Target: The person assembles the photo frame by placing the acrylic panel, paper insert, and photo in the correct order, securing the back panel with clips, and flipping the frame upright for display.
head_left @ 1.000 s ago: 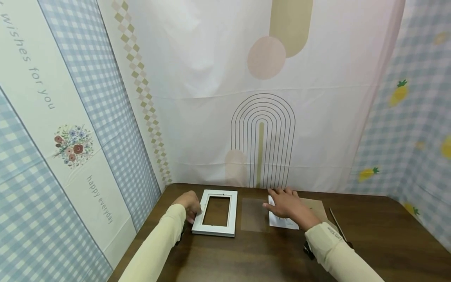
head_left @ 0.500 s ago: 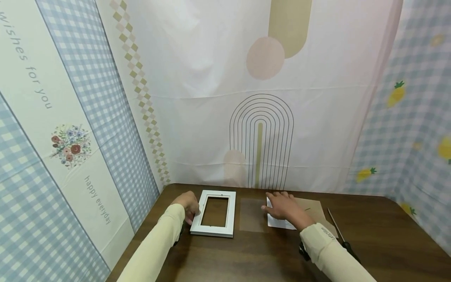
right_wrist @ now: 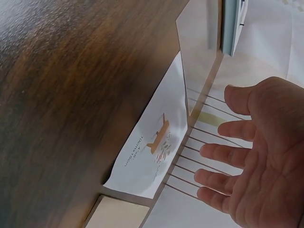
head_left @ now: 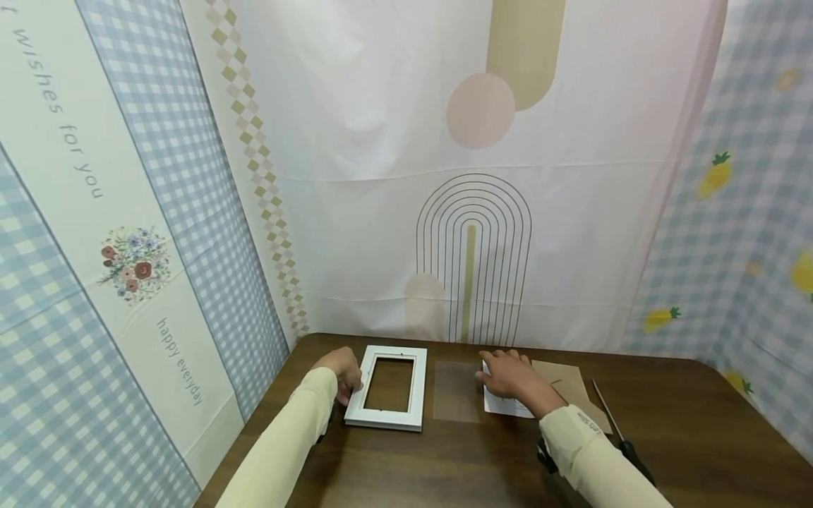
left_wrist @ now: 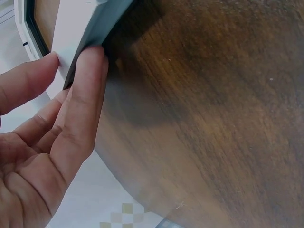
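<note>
A white picture frame [head_left: 416, 398] lies on the wooden table, its opening showing bare wood. My left hand [head_left: 341, 370] grips its left edge; in the left wrist view the thumb [left_wrist: 35, 78] is on the face of the frame and a finger [left_wrist: 88, 85] lies along the outer side. Over a white paper insert [head_left: 504, 406] is my right hand [head_left: 510, 375], fingers spread and relaxed, holding nothing. Printed text and a small drawing show on the insert in the right wrist view. A clear sheet [head_left: 456, 394] lies between frame and insert.
Right of the insert lies a brown backing board [head_left: 565, 374], partly behind the right hand and forearm. Beside it is a screwdriver [head_left: 625, 446] with a black handle. A patterned curtain [head_left: 368, 247] hangs behind the table's far edge.
My right forearm has shifted slightly left, uncovering more of the screwdriver's handle. The left hand keeps its grip on the picture frame, which has stayed in place.
</note>
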The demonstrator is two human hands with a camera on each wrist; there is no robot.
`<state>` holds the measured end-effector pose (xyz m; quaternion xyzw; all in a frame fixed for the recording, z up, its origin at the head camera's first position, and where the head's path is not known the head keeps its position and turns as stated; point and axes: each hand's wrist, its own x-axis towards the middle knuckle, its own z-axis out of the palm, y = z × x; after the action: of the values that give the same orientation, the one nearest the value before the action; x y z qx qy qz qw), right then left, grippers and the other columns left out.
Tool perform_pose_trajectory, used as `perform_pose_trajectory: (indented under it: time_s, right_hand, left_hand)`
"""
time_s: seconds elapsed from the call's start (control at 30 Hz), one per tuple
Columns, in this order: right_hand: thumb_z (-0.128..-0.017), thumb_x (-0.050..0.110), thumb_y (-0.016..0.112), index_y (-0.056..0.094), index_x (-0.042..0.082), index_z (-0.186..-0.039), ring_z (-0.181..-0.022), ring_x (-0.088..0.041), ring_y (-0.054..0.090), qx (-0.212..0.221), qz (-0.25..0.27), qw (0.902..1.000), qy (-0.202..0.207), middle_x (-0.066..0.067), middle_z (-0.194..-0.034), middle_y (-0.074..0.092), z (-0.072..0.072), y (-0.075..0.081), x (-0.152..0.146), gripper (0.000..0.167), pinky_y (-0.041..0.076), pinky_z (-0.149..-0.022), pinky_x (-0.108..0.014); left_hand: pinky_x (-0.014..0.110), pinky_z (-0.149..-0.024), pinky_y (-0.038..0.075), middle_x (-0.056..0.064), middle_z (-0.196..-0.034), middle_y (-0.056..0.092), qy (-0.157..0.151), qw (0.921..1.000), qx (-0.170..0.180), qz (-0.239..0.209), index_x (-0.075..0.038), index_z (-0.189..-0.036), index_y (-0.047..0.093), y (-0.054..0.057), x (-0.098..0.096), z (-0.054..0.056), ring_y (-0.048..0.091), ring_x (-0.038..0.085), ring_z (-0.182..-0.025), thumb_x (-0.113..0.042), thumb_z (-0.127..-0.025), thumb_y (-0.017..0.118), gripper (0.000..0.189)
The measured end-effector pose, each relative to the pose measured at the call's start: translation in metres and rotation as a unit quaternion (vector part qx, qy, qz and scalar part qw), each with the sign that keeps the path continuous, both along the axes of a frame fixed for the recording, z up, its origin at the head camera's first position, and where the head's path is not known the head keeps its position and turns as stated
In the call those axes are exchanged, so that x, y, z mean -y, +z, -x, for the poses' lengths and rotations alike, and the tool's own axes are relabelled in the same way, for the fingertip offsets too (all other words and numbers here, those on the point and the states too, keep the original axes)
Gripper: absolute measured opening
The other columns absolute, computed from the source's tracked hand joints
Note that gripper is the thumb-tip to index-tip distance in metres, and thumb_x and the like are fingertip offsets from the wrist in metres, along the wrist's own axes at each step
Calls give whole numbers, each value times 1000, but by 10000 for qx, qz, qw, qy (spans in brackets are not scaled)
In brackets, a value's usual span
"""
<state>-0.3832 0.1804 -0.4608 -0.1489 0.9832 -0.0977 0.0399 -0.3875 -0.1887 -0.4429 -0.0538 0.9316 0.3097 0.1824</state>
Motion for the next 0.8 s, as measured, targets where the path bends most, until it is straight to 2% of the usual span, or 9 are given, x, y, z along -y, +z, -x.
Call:
perform_pose_trajectory:
  time_s: [0.2,0.43,0.6,0.63,0.67,0.8]
  right_hand:
    - [-115,26,61,54,1,-162,-147,-62,51,62,-5,10000,76,-31,-162,58,5,-1,2,54,46,-122,-79]
    - [-112,19,64,56,0,-160,-143,-60,54,84,-2,9999,136,-31,-158,61,7,-4,7,51,47,-122,-80]
    - [-110,16,65,58,0,-158,-139,-59,56,-2,130,9998,159,-31,-156,62,9,-4,10,51,48,-120,-80]
    - [-109,16,65,58,-1,-157,-139,-59,56,3,145,9998,169,-31,-156,62,9,-5,9,51,48,-120,-80]
    - [-110,18,63,57,0,-158,-138,-59,56,-69,132,9997,210,-31,-156,62,13,-12,7,52,48,-119,-80]
    - [-110,17,63,56,-2,-158,-138,-60,56,26,160,9996,220,-33,-155,61,13,-18,5,52,48,-119,-81]
  left_hand:
    - [31,-65,75,13,-74,68,26,10000,63,40,1,-79,67,-1,-1,7,71,20,-57,10,-94,73,18]
    - [30,-68,75,19,-77,77,-125,9996,-31,238,4,-80,72,4,-1,-1,72,17,-55,8,-94,73,15]
    - [33,-70,76,23,-82,79,-54,9998,-121,146,4,-79,73,6,-2,-4,75,20,-57,9,-93,73,15]
    - [32,-70,76,23,-82,79,-53,9999,-96,123,4,-79,72,7,-2,-5,74,19,-57,9,-94,72,16]
    - [32,-70,76,22,-82,79,-53,9999,-71,87,4,-80,72,7,-2,-6,75,19,-58,9,-94,72,15]
    - [30,-69,76,20,-81,77,-67,10000,23,-7,5,-83,72,7,-3,-8,73,18,-58,9,-96,72,13]
